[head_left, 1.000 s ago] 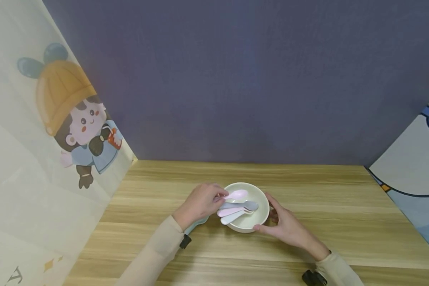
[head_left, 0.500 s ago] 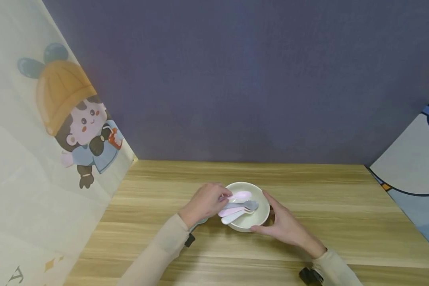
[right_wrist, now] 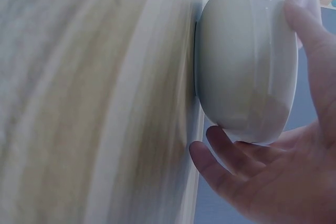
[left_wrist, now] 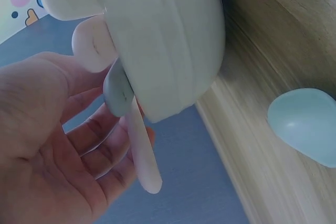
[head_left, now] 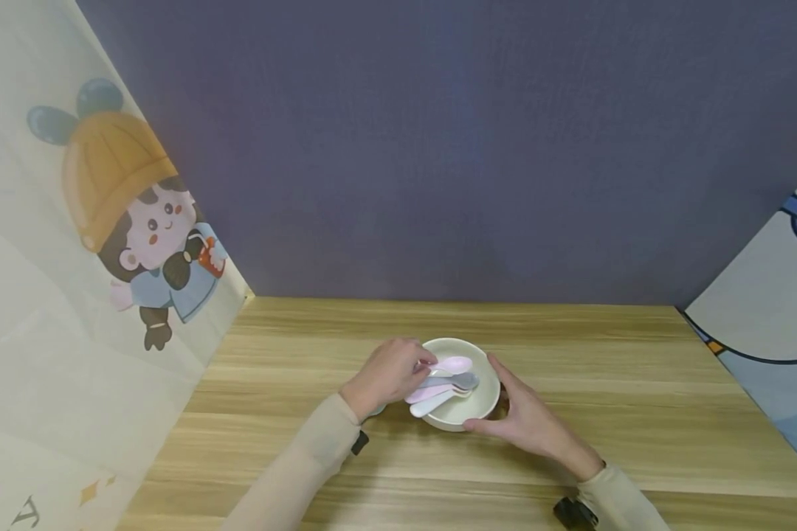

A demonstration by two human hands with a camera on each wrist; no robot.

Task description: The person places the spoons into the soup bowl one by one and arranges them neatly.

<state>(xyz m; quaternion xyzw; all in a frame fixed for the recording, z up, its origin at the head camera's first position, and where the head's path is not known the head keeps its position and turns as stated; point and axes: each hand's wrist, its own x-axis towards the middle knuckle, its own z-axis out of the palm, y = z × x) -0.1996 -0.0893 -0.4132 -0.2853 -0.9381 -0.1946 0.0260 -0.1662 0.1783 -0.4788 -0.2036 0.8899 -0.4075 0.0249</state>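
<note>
A cream bowl (head_left: 483,398) stands on the wooden table, with several spoons leaning over its left rim. Inside it lie a grey spoon (head_left: 465,381), a pink spoon (head_left: 425,393) and a white spoon (head_left: 432,403), their handles pointing left. My left hand (head_left: 388,372) pinches another pink spoon (head_left: 453,364), whose scoop is over the bowl's back part. In the left wrist view this spoon's handle (left_wrist: 146,156) sticks out past my fingers. My right hand (head_left: 531,417) holds the bowl's right side, thumb near the front rim and fingers around the wall (right_wrist: 247,61).
On the table, left of the bowl, lies a pale teal rounded piece (left_wrist: 304,124), mostly covered by my left arm in the head view. A dark blue panel (head_left: 465,155) rises behind the wooden table (head_left: 611,346). Side panels with cartoon prints (head_left: 153,221) flank it.
My left hand has shifted slightly right, carrying the pink spoon further over the bowl. The right hand stays on the bowl almost unmoved. Less of the teal piece shows beside my left wrist.
</note>
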